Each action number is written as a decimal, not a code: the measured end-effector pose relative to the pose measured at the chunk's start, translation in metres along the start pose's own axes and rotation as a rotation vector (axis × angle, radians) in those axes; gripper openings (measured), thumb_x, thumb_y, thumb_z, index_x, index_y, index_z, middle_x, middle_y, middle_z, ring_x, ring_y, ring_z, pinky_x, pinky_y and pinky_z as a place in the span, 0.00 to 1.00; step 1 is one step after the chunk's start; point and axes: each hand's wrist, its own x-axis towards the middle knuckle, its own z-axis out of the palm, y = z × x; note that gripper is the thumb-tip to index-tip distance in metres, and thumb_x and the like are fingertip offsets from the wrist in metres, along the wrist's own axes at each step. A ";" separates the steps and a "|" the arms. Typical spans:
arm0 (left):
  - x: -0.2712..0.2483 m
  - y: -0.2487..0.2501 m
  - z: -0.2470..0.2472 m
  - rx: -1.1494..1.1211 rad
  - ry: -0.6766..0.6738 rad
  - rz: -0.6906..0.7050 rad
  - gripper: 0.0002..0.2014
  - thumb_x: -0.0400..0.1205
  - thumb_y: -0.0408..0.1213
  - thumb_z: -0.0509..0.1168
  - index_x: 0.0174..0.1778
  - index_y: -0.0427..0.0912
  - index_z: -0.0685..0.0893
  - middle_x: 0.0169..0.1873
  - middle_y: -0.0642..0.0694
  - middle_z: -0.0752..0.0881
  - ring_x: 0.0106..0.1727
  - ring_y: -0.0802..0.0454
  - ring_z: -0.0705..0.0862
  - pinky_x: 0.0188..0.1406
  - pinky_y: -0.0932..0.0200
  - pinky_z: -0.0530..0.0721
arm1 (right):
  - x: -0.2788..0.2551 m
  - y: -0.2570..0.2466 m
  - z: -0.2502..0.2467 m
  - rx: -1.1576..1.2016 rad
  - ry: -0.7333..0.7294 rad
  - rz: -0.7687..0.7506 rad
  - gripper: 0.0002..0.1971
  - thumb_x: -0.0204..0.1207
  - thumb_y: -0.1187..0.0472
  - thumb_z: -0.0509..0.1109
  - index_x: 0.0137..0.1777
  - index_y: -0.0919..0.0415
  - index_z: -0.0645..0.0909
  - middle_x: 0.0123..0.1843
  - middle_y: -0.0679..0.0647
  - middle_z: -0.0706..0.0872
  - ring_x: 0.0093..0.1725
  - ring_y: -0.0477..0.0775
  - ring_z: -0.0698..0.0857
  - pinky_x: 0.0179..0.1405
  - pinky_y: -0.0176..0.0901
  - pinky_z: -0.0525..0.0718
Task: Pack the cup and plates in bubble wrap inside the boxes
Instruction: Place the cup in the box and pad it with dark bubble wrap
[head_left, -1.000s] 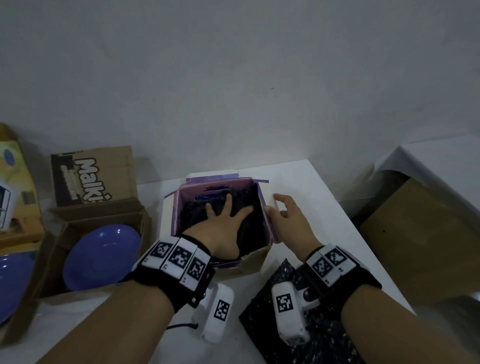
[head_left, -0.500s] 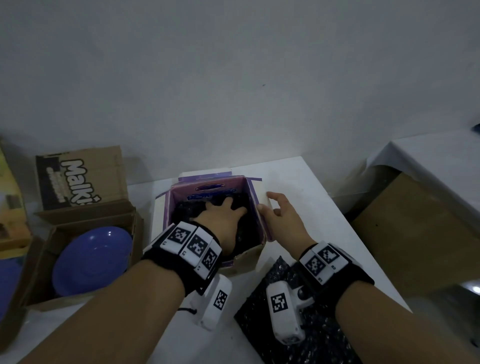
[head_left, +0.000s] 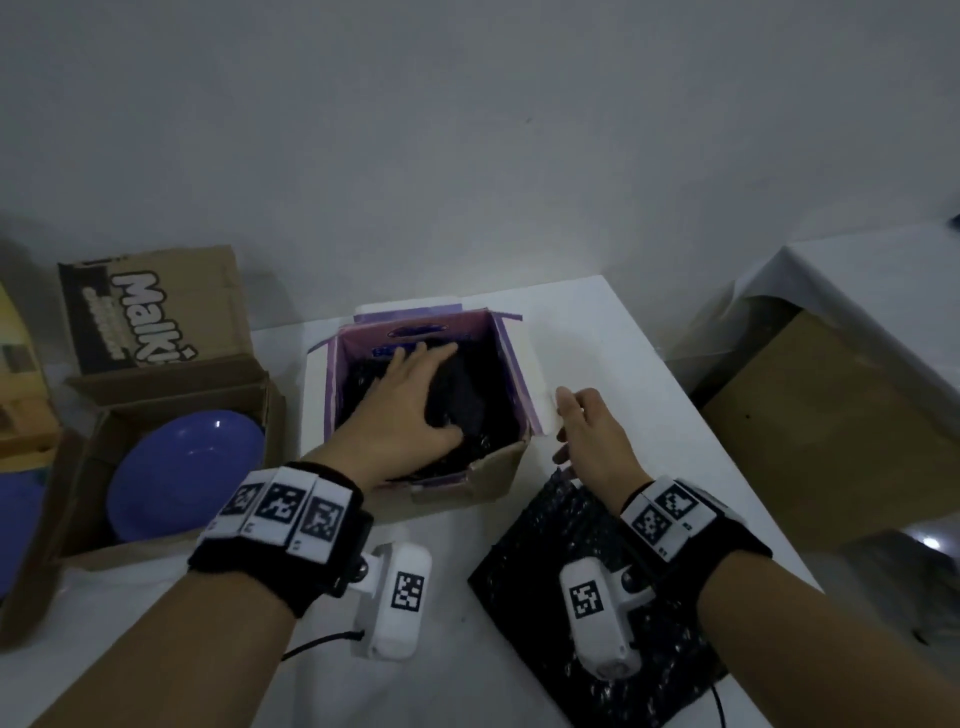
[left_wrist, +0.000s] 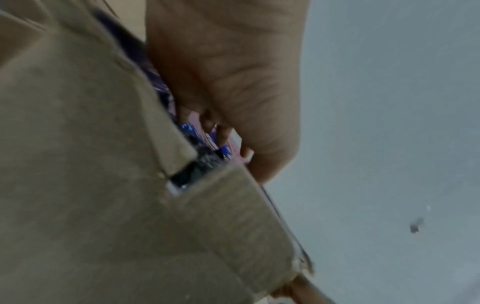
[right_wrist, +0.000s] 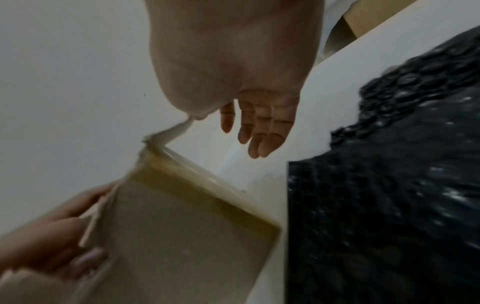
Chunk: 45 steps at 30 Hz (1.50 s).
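Note:
A cardboard box with a purple lining (head_left: 497, 470) stands open at the middle of the white table. Black bubble wrap (head_left: 467, 400) fills it, and whatever it covers is hidden. My left hand (head_left: 410, 400) reaches inside and grips a bulge of that wrap between thumb and fingers; the left wrist view shows the fingers (left_wrist: 223, 133) bent down past the box wall (left_wrist: 103, 185). My right hand (head_left: 576, 421) hovers open just right of the box, fingers (right_wrist: 257, 131) relaxed and holding nothing. A blue plate (head_left: 187, 473) lies unwrapped in a brown box (head_left: 156, 312) on the left.
A flat sheet of black bubble wrap (head_left: 597, 571) lies on the table under my right wrist. Another blue plate (head_left: 15, 519) shows at the far left edge. The table's right edge (head_left: 675, 415) drops to a brown carton (head_left: 831, 415). A wall stands close behind.
My left hand, flat with spread fingers on the wrap a second ago, has drawn its fingers together and closed on it. My right hand has come off the box's right flap.

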 end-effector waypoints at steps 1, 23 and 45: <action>-0.004 -0.006 0.000 -0.030 0.139 0.042 0.39 0.74 0.37 0.68 0.80 0.55 0.59 0.83 0.46 0.56 0.84 0.45 0.48 0.82 0.42 0.52 | -0.005 0.008 0.001 -0.024 0.000 0.018 0.17 0.84 0.45 0.54 0.53 0.60 0.70 0.39 0.58 0.81 0.36 0.63 0.85 0.42 0.63 0.87; -0.013 -0.027 -0.008 -0.430 0.612 -0.197 0.31 0.77 0.18 0.49 0.74 0.49 0.70 0.64 0.49 0.76 0.62 0.53 0.73 0.60 0.64 0.70 | -0.072 0.022 0.002 -0.561 -0.055 -0.065 0.11 0.80 0.53 0.58 0.48 0.59 0.75 0.45 0.58 0.83 0.45 0.61 0.82 0.46 0.49 0.81; -0.025 -0.051 0.001 -1.055 0.516 -0.129 0.22 0.87 0.32 0.49 0.76 0.49 0.72 0.70 0.45 0.79 0.69 0.46 0.79 0.71 0.43 0.76 | -0.056 -0.080 0.076 -1.062 -0.338 -0.857 0.20 0.79 0.64 0.58 0.72 0.60 0.66 0.84 0.60 0.58 0.77 0.71 0.68 0.75 0.64 0.67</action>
